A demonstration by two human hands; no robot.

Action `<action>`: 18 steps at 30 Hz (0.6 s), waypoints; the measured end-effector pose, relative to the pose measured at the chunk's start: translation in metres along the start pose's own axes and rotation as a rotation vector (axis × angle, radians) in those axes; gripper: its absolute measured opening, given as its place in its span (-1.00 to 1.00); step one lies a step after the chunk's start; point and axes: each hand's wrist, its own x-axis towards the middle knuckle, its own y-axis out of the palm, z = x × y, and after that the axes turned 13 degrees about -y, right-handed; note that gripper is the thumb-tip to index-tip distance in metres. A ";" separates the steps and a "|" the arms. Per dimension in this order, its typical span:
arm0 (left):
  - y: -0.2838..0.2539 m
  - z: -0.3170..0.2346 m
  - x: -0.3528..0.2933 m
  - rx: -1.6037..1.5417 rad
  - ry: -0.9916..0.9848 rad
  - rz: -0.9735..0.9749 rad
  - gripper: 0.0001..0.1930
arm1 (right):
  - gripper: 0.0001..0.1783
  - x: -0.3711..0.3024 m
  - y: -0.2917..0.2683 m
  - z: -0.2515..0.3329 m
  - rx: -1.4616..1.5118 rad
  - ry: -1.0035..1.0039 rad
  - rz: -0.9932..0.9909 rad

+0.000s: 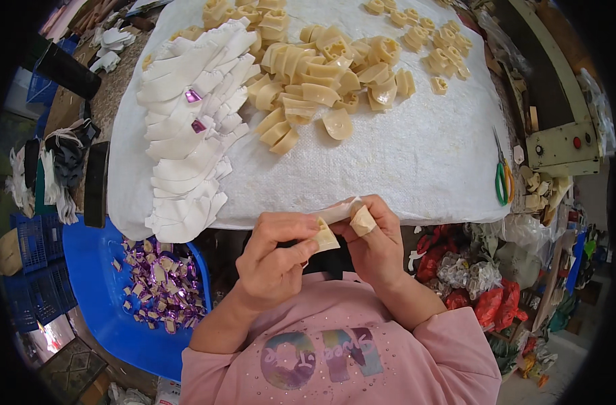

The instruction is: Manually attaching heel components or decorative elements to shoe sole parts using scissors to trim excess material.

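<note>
My left hand (pixel 277 253) is closed in a pinch on a cream curved piece (pixel 327 237) just past the near edge of the covered table. A white strip (pixel 336 213) spans the gap to my right hand (pixel 379 246), whose fingers pinch its far end. Around my right thumb sits a pale beige wrap (pixel 363 221). Ahead of my hands lies a heap of glossy cream curved pieces (pixel 318 67), some nested in stacks. To its left, overlapping white fabric-like pieces (pixel 186 148) form a long row, with two small shiny purple pieces (pixel 194 96) on top.
A white woven sheet (pixel 389 162) covers the table. Green-and-orange-handled scissors (pixel 503 177) lie at its right edge, near a pale green machine frame (pixel 564 145). Lower left, a blue basin (pixel 105 297) holds many purple-and-cream pieces (pixel 163 283). Red plastic bags (pixel 500 304) crowd the lower right.
</note>
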 end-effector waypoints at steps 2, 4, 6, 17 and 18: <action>-0.001 0.001 0.002 0.230 0.117 0.012 -0.76 | -0.72 -0.005 0.000 0.006 -0.060 0.016 0.011; 0.001 0.002 0.002 0.301 0.132 0.002 -0.77 | -0.71 -0.005 0.001 0.010 -0.120 0.035 0.027; 0.003 0.002 0.004 0.370 0.148 -0.003 -0.78 | -0.70 -0.005 0.003 0.012 -0.241 0.040 0.064; 0.001 0.004 0.004 0.336 -0.068 0.054 -0.74 | -0.72 0.019 -0.005 0.023 -0.779 0.017 0.390; -0.004 0.002 0.003 0.289 -0.141 0.088 -0.85 | -0.73 0.022 -0.010 0.023 -0.733 0.017 0.437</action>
